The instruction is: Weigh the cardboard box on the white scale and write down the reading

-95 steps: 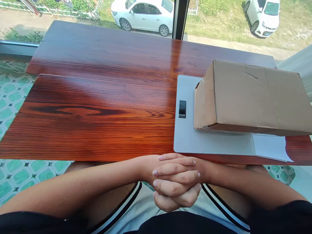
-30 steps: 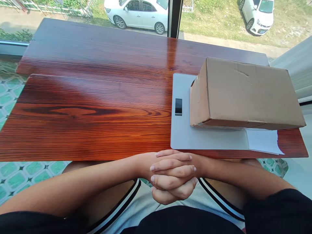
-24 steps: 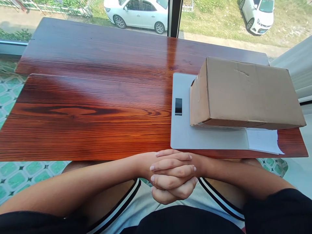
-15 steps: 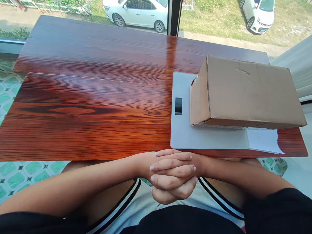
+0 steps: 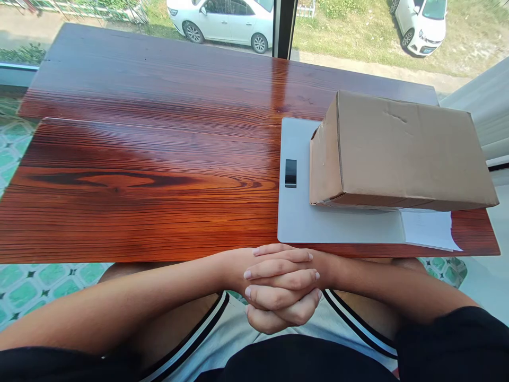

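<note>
My left hand [image 5: 243, 262] and my right hand [image 5: 320, 263] are clasped, their fingers interlaced and folded over each other. No object shows between them. They rest in front of me, above my lap and just at the near edge of the wooden table [image 5: 159, 212]. Closest to them is a flat white scale [image 5: 342, 228] with a small dark display [image 5: 290, 173] on its left side. A closed brown cardboard box [image 5: 409, 154] lies on the scale and overhangs its right side. Under the box, at the scale's right end, white paper [image 5: 429, 228] sticks out.
The reddish-brown tabletop stretches far to the left, with a seam between two boards. Behind it is a window with a dark frame post [image 5: 283, 32]. Outside stand two white cars [image 5: 226, 21]. A pale curtain [image 5: 487, 101] hangs at the right.
My clasped hands, the box and the scale keep their places. Only the view has shifted very slightly.
</note>
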Demonstrator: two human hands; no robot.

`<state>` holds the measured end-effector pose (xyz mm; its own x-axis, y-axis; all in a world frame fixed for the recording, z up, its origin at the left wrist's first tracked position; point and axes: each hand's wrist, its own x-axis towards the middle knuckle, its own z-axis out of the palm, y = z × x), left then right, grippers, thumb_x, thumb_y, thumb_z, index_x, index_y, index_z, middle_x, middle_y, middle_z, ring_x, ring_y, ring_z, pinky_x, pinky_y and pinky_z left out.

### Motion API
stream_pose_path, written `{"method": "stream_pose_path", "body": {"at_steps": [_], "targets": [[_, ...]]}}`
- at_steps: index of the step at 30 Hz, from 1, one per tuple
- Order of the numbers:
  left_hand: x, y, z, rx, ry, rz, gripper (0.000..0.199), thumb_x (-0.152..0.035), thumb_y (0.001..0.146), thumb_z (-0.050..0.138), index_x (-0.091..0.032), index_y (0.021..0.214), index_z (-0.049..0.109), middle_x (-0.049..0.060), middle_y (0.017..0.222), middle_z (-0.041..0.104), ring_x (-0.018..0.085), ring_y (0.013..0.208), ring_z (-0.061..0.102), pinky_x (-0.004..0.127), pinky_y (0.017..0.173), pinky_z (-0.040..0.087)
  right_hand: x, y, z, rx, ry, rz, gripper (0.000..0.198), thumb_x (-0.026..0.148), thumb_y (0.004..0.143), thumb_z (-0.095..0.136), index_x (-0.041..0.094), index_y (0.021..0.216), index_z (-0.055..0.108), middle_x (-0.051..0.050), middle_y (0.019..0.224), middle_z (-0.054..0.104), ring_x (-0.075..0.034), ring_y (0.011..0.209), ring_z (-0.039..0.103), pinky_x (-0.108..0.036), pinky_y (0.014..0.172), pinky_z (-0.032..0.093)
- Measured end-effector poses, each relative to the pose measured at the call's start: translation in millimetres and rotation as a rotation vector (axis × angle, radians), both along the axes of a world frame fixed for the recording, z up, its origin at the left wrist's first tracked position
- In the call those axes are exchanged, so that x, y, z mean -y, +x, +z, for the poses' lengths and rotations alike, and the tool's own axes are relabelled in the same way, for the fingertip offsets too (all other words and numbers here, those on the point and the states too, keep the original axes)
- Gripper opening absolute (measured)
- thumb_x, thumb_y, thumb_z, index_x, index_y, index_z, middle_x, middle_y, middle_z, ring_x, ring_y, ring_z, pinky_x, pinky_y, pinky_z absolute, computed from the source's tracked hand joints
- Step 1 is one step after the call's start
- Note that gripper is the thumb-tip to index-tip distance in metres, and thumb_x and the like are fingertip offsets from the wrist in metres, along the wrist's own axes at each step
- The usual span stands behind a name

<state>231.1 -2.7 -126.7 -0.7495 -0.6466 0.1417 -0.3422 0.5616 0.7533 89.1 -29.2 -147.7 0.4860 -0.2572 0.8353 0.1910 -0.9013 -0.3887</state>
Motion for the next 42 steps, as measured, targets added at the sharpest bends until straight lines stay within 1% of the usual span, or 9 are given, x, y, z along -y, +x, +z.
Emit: {"method": "stream_pose_path", "body": {"at_steps": [13,18,20,22,25,27,29,36,42], "targets": [[2,2,3.7,0.049,0.02,-0.04,0.055,-0.074,0.086,0.046,-0.04,0.119,0.074,0.004,0.14,0.06,0.031,0.125,0.062,0.021,0.058,0.06,5,-7,-5,-0.092,-0.042,0.026,0.046,0.017,0.072,0.084,0.029,0.113,0.069,-0.012,0.108,0.061,-0.034,0.101,0.071,-0.048,0.085,0.062],[9,4,-2.8,0.038,-0.025,-0.053,0.057,-0.076,0.086,0.042,-0.038,0.114,0.075,0.006,0.137,0.061,0.029,0.112,0.067,0.026,0.063,0.061,6,-7,-6,-0.091,-0.029,0.034,0.046,0.018,0.072,0.084,0.03,0.115,0.07,-0.012,0.11,0.061,-0.032,0.102,0.07,-0.047,0.087,0.062],[26,-2,-10.7,0.08,-0.038,-0.193,0.055,-0.075,0.085,0.043,-0.035,0.106,0.075,0.009,0.123,0.065,0.026,0.098,0.069,0.028,0.06,0.059,8,-7,-8,-0.09,-0.036,0.041,0.046,0.018,0.073,0.084,0.029,0.116,0.07,-0.012,0.11,0.061,-0.032,0.103,0.07,-0.047,0.087,0.062],[51,-16,-21.3,0.208,-0.011,-0.481,0.051,-0.073,0.084,0.045,-0.031,0.086,0.074,0.008,0.086,0.064,0.024,0.084,0.067,0.029,0.056,0.056,11,-6,-9,-0.076,-0.075,0.042,0.049,0.02,0.073,0.084,0.03,0.118,0.069,-0.011,0.109,0.061,-0.031,0.102,0.07,-0.045,0.085,0.063],[91,-49,-38.2,0.414,0.06,-0.902,0.058,-0.07,0.084,0.048,-0.024,0.049,0.052,0.001,0.048,0.024,0.02,0.065,0.056,0.028,0.05,0.049,14,-3,-12,-0.039,-0.129,0.039,0.05,0.023,0.073,0.085,0.031,0.119,0.068,-0.01,0.107,0.061,-0.03,0.099,0.071,-0.044,0.083,0.064],[108,-71,-47.2,0.488,0.134,-1.095,0.068,-0.07,0.08,0.053,-0.02,0.039,0.031,-0.001,0.051,0.0,0.018,0.056,0.047,0.028,0.049,0.046,15,-1,-12,-0.027,-0.134,0.03,0.048,0.024,0.073,0.085,0.03,0.118,0.069,-0.01,0.106,0.062,-0.029,0.098,0.071,-0.043,0.082,0.064],[116,-88,-53.3,0.526,0.236,-1.243,0.074,-0.069,0.081,0.053,-0.019,0.038,0.02,-0.001,0.056,-0.009,0.017,0.052,0.04,0.029,0.049,0.044,16,0,-11,-0.012,-0.14,0.029,0.045,0.025,0.075,0.084,0.03,0.117,0.07,-0.01,0.104,0.062,-0.028,0.096,0.071,-0.042,0.081,0.065],[122,-109,-63.3,0.659,0.232,-1.477,0.068,-0.057,0.087,0.049,-0.019,0.037,0.021,0.0,0.05,-0.004,0.02,0.057,0.046,0.039,0.065,0.052,17,2,-10,0.034,-0.164,0.021,0.044,0.026,0.072,0.086,0.03,0.113,0.071,-0.009,0.101,0.063,-0.026,0.092,0.071,-0.038,0.079,0.065],[125,-117,-74.6,0.661,0.252,-1.62,0.069,-0.064,0.088,0.042,-0.021,0.036,0.025,0.0,0.048,-0.006,0.018,0.05,0.038,0.037,0.059,0.05,12,5,-8,0.06,-0.118,0.018,0.042,0.027,0.07,0.086,0.034,0.11,0.074,-0.008,0.096,0.064,-0.026,0.089,0.07,-0.038,0.076,0.064]]}}
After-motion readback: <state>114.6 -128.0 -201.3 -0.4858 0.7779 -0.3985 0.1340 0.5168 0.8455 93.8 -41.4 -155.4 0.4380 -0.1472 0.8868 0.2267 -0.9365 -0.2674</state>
